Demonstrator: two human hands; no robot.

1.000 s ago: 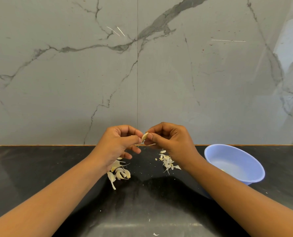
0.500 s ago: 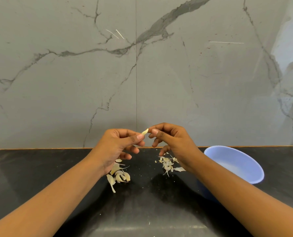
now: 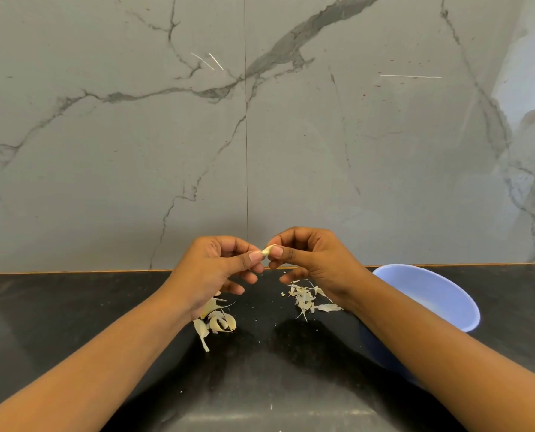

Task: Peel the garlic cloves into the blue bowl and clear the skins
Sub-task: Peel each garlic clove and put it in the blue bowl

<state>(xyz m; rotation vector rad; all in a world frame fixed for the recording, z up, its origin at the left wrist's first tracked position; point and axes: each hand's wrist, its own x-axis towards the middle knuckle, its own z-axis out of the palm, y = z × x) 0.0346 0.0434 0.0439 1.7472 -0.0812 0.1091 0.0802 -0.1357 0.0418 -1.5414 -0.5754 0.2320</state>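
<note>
Clove (image 3: pixel 267 249) between left hand (image 3: pixel 211 274), right hand (image 3: pixel 317 263) (midair)

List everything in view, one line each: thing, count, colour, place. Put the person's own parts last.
garlic clove: one, pale cream, held up in the air between both hands' fingertips
garlic pile: one heap, cream, on the counter under the left wrist; whether cloves or skins, and how many, cannot be told
skin scraps: one loose heap, whitish, on the counter below the right hand
blue bowl: one, light blue, on the counter to the right, partly behind the right forearm
counter: one, black, across the lower half
wall: one, grey marble with dark veins, behind the counter
left hand: one, pinches the clove
right hand: one, pinches the clove
</note>
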